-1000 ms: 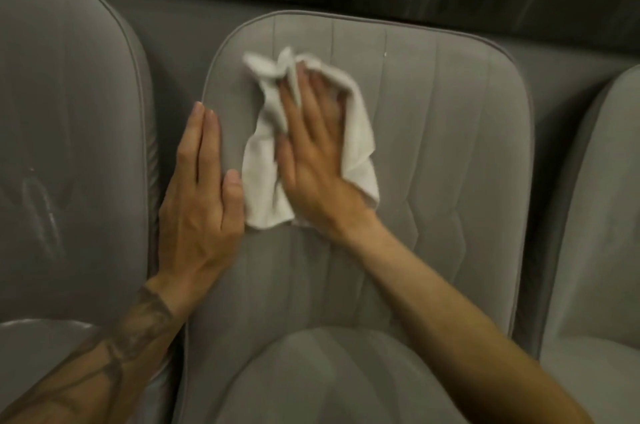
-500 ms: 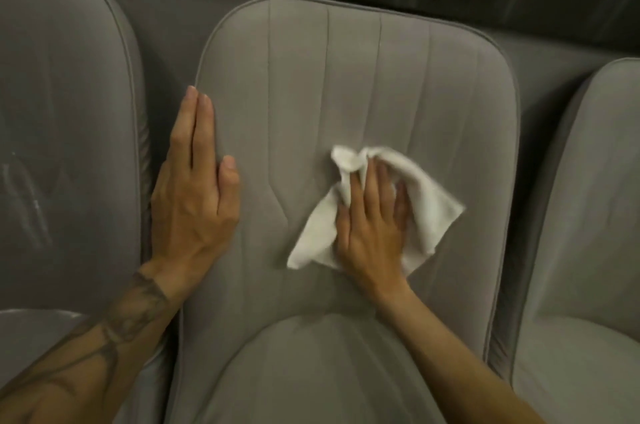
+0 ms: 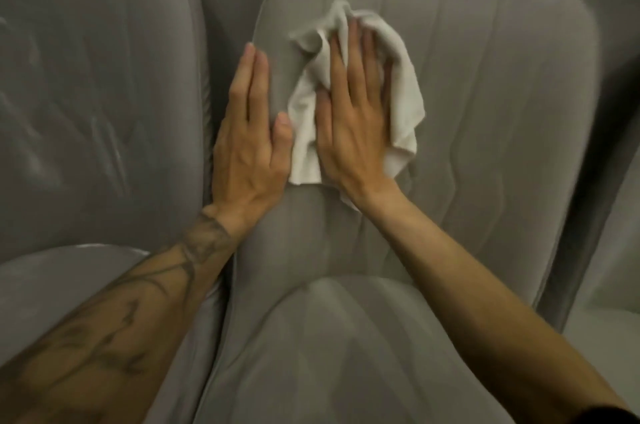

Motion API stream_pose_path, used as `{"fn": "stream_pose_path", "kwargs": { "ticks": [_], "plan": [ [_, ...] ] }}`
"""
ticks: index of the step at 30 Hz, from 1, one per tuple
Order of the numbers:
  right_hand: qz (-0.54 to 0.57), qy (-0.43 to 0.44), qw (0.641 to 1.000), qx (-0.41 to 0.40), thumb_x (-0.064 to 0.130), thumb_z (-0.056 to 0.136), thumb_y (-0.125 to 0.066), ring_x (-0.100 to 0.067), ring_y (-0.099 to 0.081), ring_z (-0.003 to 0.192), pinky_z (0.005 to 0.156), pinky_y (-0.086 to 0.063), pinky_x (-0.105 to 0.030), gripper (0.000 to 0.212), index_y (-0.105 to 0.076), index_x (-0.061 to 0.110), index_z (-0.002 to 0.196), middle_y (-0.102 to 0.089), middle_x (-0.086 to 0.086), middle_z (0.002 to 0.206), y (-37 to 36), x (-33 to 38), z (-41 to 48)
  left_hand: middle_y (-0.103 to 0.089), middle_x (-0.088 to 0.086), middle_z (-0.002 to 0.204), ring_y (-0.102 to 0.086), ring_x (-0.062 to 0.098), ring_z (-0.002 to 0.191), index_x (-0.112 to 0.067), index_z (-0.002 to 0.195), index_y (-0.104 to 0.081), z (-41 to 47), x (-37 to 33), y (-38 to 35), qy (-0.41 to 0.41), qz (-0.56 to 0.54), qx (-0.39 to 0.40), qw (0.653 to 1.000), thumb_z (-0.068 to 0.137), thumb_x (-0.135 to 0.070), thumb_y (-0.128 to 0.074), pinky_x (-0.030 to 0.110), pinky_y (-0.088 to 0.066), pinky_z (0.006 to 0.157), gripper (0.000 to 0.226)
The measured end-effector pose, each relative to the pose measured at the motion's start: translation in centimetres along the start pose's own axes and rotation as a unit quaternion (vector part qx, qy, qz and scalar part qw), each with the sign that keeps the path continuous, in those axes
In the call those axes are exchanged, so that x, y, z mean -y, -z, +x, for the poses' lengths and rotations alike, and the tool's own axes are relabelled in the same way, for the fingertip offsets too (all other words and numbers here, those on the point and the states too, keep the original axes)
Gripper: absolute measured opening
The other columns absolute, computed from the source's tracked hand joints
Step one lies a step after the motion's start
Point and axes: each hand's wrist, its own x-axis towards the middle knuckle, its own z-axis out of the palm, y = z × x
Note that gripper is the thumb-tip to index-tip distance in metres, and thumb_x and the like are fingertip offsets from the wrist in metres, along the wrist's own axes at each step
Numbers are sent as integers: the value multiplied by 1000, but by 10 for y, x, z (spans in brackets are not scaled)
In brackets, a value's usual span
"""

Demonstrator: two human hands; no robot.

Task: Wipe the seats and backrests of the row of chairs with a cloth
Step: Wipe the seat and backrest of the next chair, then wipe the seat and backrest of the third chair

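The flat right hand (image 3: 356, 126) presses the white cloth (image 3: 398, 77) on the gray backrest (image 3: 485, 112), and the flat left hand (image 3: 249, 143) rests at its nine o'clock edge.

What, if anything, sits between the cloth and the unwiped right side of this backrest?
Nothing visible. The right hand presses the cloth flat on the upper left of the middle backrest; fabric to its right is bare. The left hand rests on the backrest's left edge, outside that path.

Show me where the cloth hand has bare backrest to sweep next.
Free: the backrest right of the cloth, out to its right edge, and the strip below the right hand toward the seat. Crowded: the left edge, where the left hand lies flat.
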Motion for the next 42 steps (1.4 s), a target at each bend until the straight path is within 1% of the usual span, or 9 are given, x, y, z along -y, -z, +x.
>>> {"fn": "stream_pose_path", "kwargs": {
  "ticks": [4, 8, 15, 19, 22, 26, 29, 36, 42],
  "plan": [
    [88, -16, 996, -22, 23, 109, -34, -34, -8, 158, 128, -8, -55, 57, -17, 6, 160, -15, -19, 167, -20, 32, -3, -17, 22, 169, -14, 2, 153, 5, 159, -23, 0, 0, 10, 32, -68, 49, 996, 109, -17, -38, 16, -16, 123, 57],
    [134, -8, 985, 109, 23, 109, -36, -24, -3, 159, 129, -4, -46, 62, -6, 18, 163, -7, -7, 171, -24, 63, -103, -9, 12, 173, -7, -4, 154, -2, 163, -18, 3, 1, 30, 48, -91, 135, 986, 111, -25, -31, 14, -11, 123, 58],
    [215, 59, 949, 225, 22, 111, -30, -28, -19, 157, 129, -15, -46, 49, -30, 8, 158, -22, -7, 168, -7, 89, -180, -14, -7, 173, -14, -3, 156, -20, 164, -24, -30, -7, 92, 107, -65, 231, 965, 113, -39, -26, 18, -13, 125, 55],
    [294, 150, 842, 426, 24, 111, -36, -4, -9, 156, 128, -15, -28, 48, -37, 10, 156, -23, 0, 167, 14, 131, -214, -35, -4, 165, -31, 2, 151, -20, 158, -38, -88, -5, 162, 133, 19, 260, 956, 112, -40, -27, 19, -21, 123, 52],
    [350, 72, 796, 489, 24, 113, -33, -3, -2, 157, 130, -7, -33, 50, -26, 17, 161, -15, 7, 170, 24, 170, -218, -50, 0, 155, -45, 15, 143, -16, 150, -51, -146, 1, 221, 193, 135, 277, 932, 110, -35, -34, 31, -32, 120, 48],
    [341, 39, 819, 460, 34, 112, -30, -8, -18, 156, 129, -14, -32, 50, -27, 25, 161, -25, 6, 168, 26, 207, -198, -53, 7, 151, -49, 28, 140, -12, 146, -54, -225, 1, 291, 317, 241, 315, 862, 107, -37, -38, 43, -33, 121, 49],
    [227, 109, 817, 519, 43, 111, -24, -14, -7, 158, 127, 1, -34, 52, -14, 37, 162, -12, 6, 171, 20, 218, -214, -55, 10, 149, -53, 31, 135, -10, 142, -58, -263, -6, 324, 325, 278, 356, 831, 101, -47, -30, 45, -37, 116, 62],
    [191, 81, 827, 523, 41, 111, -21, -7, 10, 157, 127, 8, -30, 54, 10, 44, 154, 7, 15, 170, 60, 232, -263, -56, 13, 147, -54, 34, 128, -12, 139, -60, -298, -7, 352, 292, 325, 316, 842, 100, -47, -37, 45, -38, 106, 57],
    [146, 75, 809, 564, 38, 111, -19, -15, 0, 159, 129, -2, -38, 54, -9, 26, 163, -1, 5, 172, 108, 209, -281, -46, 16, 153, -45, 35, 132, -13, 146, -50, -313, -2, 350, 264, 336, 293, 855, 103, -48, -34, 49, -36, 109, 57]
  ]
}}
